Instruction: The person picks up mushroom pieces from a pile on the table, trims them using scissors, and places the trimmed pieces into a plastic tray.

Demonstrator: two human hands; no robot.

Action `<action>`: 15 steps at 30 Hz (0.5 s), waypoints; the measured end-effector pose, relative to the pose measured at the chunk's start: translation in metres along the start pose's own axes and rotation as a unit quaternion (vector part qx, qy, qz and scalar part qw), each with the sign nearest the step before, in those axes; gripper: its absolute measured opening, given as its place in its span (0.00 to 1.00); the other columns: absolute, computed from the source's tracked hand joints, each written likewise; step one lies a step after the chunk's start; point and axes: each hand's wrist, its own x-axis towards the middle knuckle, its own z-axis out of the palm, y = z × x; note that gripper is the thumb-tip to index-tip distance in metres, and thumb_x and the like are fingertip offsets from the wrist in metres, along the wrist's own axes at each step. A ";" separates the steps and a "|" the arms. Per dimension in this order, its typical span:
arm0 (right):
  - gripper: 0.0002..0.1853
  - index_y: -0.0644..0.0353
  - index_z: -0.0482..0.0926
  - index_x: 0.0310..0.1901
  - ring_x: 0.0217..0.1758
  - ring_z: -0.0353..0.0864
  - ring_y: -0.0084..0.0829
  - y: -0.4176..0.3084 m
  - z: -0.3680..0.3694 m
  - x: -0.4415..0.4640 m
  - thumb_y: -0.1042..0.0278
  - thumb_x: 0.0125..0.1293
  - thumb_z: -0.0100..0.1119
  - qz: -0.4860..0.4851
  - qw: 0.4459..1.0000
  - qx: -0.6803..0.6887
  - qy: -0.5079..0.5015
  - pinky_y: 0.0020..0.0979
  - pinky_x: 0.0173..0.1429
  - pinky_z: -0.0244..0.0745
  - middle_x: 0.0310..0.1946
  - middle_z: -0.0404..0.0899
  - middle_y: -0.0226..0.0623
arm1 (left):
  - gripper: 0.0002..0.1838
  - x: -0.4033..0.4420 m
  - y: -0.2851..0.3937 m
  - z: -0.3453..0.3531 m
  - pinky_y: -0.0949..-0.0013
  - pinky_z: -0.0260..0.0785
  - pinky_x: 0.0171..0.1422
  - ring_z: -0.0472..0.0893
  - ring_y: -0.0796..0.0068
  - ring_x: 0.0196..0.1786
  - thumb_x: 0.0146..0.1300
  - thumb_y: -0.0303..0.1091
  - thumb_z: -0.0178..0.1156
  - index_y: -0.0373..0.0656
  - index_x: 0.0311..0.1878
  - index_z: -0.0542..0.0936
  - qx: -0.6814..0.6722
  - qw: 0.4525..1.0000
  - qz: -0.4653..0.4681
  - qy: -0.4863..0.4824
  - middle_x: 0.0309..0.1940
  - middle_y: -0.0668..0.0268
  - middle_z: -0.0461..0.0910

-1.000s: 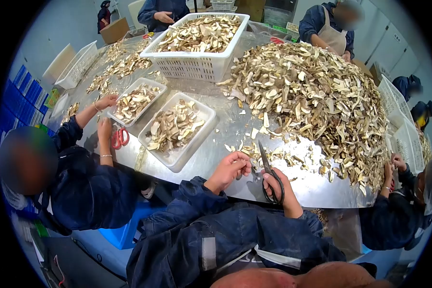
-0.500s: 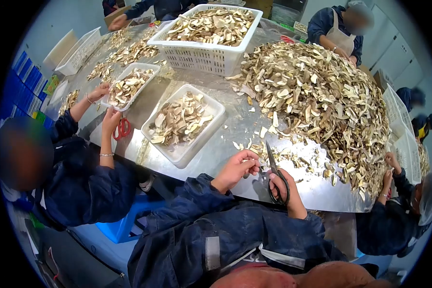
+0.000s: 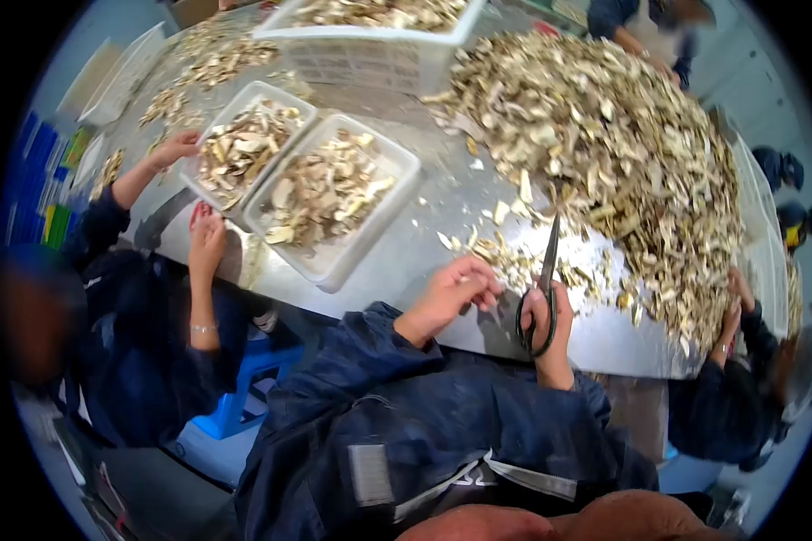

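In my right hand [image 3: 550,329] are scissors [image 3: 549,261] with black handles, their blades closed together and pointing up and away over the table. My left hand [image 3: 449,296] is just left of them, fingers curled and thumb pressed in; whatever it may pinch is too small to make out. Beyond both hands lie small trimmings and loose slices [image 3: 514,257] of what look like dried mushrooms. A large heap of these slices [image 3: 604,162] rises behind and to the right. To the left sits a white tray [image 3: 370,236] partly filled with them.
A co-worker on the left has a hand [image 3: 176,149] at a second tray [image 3: 244,95] touching mine, with red scissors [image 3: 198,213] by their other hand. A white crate [image 3: 361,63] of slices stands at the back. Another co-worker's hands [image 3: 735,307] are at the heap's right side.
My view has tilted down. The scissors have swung more upright and moved right, away from my left hand. The co-worker's tray now sits against the nearer tray.
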 end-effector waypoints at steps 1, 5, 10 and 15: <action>0.17 0.69 0.75 0.57 0.21 0.66 0.16 0.005 -0.007 0.001 0.65 0.74 0.57 -0.017 1.000 -0.004 0.020 0.20 0.27 0.60 0.22 0.73 0.25 | 0.09 -0.002 0.004 0.003 0.75 0.74 0.42 0.83 0.78 0.40 0.76 0.32 0.53 0.40 0.52 0.76 0.002 1.000 -0.014 0.000 0.44 0.63 0.84; 0.18 0.69 0.73 0.58 0.22 0.66 0.16 0.000 -0.019 0.002 0.65 0.75 0.56 -0.014 0.998 0.048 0.044 0.22 0.28 0.61 0.23 0.72 0.27 | 0.11 -0.002 0.013 0.009 0.76 0.73 0.43 0.81 0.78 0.39 0.75 0.28 0.52 0.37 0.55 0.76 -0.027 0.997 -0.004 0.073 0.45 0.61 0.84; 0.15 0.66 0.74 0.58 0.22 0.67 0.15 0.002 -0.026 0.002 0.68 0.75 0.57 -0.001 0.998 0.065 -0.004 0.21 0.28 0.61 0.23 0.71 0.24 | 0.10 0.008 0.048 0.007 0.76 0.71 0.43 0.78 0.79 0.37 0.71 0.25 0.54 0.35 0.52 0.78 0.026 0.990 -0.002 0.137 0.39 0.65 0.80; 0.16 0.65 0.74 0.59 0.22 0.66 0.14 0.000 -0.030 0.005 0.68 0.74 0.58 0.047 0.992 0.115 -0.015 0.21 0.28 0.61 0.23 0.70 0.23 | 0.12 0.065 0.068 0.003 0.72 0.70 0.38 0.76 0.79 0.33 0.70 0.30 0.59 0.36 0.53 0.78 0.407 0.898 0.082 0.143 0.34 0.67 0.78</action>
